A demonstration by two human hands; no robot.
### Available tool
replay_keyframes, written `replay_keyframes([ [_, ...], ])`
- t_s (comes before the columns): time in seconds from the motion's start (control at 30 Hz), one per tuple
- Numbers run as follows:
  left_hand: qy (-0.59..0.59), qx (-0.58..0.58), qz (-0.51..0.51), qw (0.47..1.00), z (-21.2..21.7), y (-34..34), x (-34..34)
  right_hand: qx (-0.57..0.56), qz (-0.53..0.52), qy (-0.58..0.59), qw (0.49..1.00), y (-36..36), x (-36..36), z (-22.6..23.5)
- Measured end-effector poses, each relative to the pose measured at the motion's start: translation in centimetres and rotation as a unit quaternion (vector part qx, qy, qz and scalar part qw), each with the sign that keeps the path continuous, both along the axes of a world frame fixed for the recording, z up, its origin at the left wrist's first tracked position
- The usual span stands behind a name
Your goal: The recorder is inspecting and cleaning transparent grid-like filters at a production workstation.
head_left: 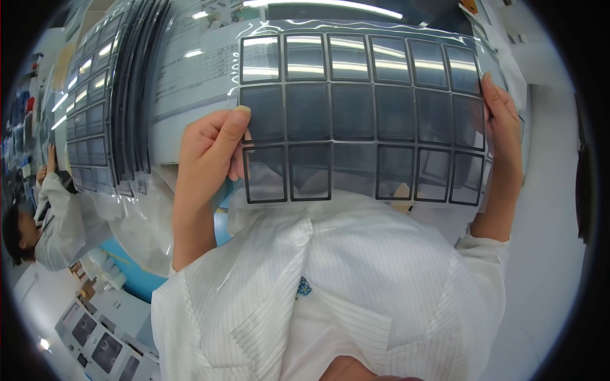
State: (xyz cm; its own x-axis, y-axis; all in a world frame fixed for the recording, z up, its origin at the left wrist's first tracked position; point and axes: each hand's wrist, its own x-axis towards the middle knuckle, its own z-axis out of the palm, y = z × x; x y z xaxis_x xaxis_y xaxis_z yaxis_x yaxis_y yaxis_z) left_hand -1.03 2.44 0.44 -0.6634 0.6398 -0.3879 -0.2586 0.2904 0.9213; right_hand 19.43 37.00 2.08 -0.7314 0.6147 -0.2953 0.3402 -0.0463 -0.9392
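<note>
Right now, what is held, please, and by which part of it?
A clear sheet with dark-framed panes: left hand at its left edge, right hand at its right edge.

One clear sheet (354, 166) counted; 17 dark-framed panels (352, 113) tallied on it: six top, six middle, five bottom. One left hand (213, 143), one right hand (504, 120), one sheet stack (95, 114), one co-worker (62, 232) logged.

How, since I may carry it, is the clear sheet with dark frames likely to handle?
The clear sheet is probably light, since it looks thin and see-through. It may flex, as its top margin looks wavy with the left hand and right hand holding its sides. Its glossy face, streaked with reflections, could be slippery.
</note>
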Motion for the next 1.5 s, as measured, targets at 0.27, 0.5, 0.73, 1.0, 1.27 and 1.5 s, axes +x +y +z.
replay_keyframes([
  [0.27, 0.015, 0.006, -0.008, 1.000, -0.3, -0.1, 0.1, -0.010, -0.007, -0.001, 1.000, 0.4, 0.0, 0.1],
  [0.5, 0.008, 0.005, -0.019, 1.000, 0.0, -0.2, 0.3, 0.013, -0.036, -0.021, 0.999, 0.6, -0.5, -0.5],
  [0.73, 0.034, 0.015, -0.053, 0.998, -0.2, -0.2, 0.4, 0.000, -0.001, -0.022, 1.000, 1.6, -0.1, -0.7],
  [1.0, 0.032, -0.001, -0.029, 0.999, 0.0, 0.0, 0.0, 0.009, 0.039, 0.000, 0.999, 1.9, -0.4, -0.7],
  [1.27, 0.015, 0.011, -0.022, 1.000, -0.4, -0.3, -0.2, 0.011, -0.011, -0.008, 1.000, 1.5, -1.0, -0.5],
  [1.5, 0.291, -0.167, -0.048, 0.941, -1.1, 0.0, 0.0, 0.087, 0.033, -0.057, 0.994, -0.1, -1.3, 0.1],
])
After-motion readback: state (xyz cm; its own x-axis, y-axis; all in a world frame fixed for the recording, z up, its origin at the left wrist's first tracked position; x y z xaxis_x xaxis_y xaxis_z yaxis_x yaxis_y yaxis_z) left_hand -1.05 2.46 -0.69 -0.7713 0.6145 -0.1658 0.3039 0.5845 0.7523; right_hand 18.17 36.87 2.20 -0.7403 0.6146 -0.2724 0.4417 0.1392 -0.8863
